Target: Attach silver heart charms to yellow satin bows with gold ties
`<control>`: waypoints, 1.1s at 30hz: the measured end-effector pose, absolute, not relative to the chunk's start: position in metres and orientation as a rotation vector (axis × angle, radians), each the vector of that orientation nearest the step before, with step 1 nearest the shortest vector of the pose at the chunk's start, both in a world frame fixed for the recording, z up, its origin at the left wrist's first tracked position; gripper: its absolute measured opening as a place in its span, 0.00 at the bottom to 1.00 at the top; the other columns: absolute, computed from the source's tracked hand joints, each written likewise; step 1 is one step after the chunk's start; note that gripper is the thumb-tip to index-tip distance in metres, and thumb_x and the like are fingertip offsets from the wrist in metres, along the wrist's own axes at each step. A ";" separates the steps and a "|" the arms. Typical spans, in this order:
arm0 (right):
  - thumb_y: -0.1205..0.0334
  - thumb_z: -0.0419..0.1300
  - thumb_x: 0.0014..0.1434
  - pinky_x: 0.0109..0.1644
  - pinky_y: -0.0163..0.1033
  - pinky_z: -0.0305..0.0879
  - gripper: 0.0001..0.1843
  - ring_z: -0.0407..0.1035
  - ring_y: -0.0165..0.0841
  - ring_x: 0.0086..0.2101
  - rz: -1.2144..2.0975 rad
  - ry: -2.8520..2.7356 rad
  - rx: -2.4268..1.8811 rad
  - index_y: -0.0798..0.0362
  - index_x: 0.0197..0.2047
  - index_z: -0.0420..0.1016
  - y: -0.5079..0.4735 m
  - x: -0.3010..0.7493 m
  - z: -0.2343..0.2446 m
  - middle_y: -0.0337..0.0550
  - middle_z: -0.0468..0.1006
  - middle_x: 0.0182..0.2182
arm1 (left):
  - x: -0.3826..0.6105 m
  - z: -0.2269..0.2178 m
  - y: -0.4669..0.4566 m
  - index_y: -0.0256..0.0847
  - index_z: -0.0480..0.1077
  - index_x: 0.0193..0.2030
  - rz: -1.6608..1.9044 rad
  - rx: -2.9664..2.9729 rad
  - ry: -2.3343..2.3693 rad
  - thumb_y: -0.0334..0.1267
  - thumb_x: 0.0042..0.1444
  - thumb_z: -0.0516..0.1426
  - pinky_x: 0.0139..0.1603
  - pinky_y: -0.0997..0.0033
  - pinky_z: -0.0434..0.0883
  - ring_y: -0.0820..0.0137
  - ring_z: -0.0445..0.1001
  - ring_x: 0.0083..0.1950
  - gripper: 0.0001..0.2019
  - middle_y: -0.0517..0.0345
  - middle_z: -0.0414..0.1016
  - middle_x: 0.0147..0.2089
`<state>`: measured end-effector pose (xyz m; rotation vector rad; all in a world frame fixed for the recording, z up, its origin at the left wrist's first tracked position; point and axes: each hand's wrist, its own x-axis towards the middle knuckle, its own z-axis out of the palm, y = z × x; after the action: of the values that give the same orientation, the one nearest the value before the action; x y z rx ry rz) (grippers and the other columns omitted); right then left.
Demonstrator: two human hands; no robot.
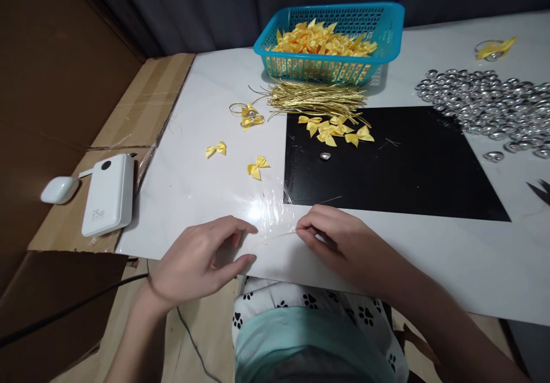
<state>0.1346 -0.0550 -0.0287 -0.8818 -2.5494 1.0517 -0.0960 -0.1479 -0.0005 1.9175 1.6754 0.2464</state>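
Observation:
My right hand [339,239] pinches one end of a thin gold cord [275,237] near the front edge of the white table [206,188]. My left hand [206,260] rests beside it with thumb and forefinger apart; the cord's other end points toward its fingertips, and I cannot tell if they touch it. A bundle of gold cords [315,97] lies further back, in front of a blue basket [387,33] full of yellow ribbon bows. Several loose bows [333,131] sit at the top of a black mat [395,165], and two more bows [258,167] lie on the white surface.
A pile of silver beads [490,105] covers the right side, and one bead [325,156] lies on the mat. A white power bank [108,194] and earbud case [59,189] rest on cardboard at left. A finished bow with a gold loop [247,114] lies mid-table.

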 end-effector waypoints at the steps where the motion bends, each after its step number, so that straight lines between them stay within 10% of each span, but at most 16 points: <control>1: 0.67 0.50 0.65 0.37 0.37 0.60 0.10 0.66 0.31 0.33 1.048 -2.551 -0.878 0.53 0.33 0.70 -0.055 0.135 -0.029 0.40 0.72 0.30 | -0.094 -0.002 -0.148 0.43 0.67 0.48 0.267 1.953 1.661 0.41 0.58 0.56 0.23 0.76 0.63 0.77 0.66 0.23 0.12 0.64 0.68 0.31; 33: 0.67 0.50 0.65 0.36 0.35 0.60 0.11 0.66 0.30 0.32 1.051 -2.524 -0.857 0.53 0.32 0.69 -0.056 0.136 -0.030 0.39 0.72 0.29 | -0.085 -0.028 -0.163 0.39 0.63 0.38 0.152 2.761 1.923 0.32 0.66 0.45 0.14 0.73 0.57 0.74 0.65 0.15 0.08 0.64 0.69 0.23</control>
<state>0.1361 -0.0557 -0.0297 -0.8570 -2.5236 1.0508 -0.0850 -0.1634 -0.0284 2.7612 1.9227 0.1519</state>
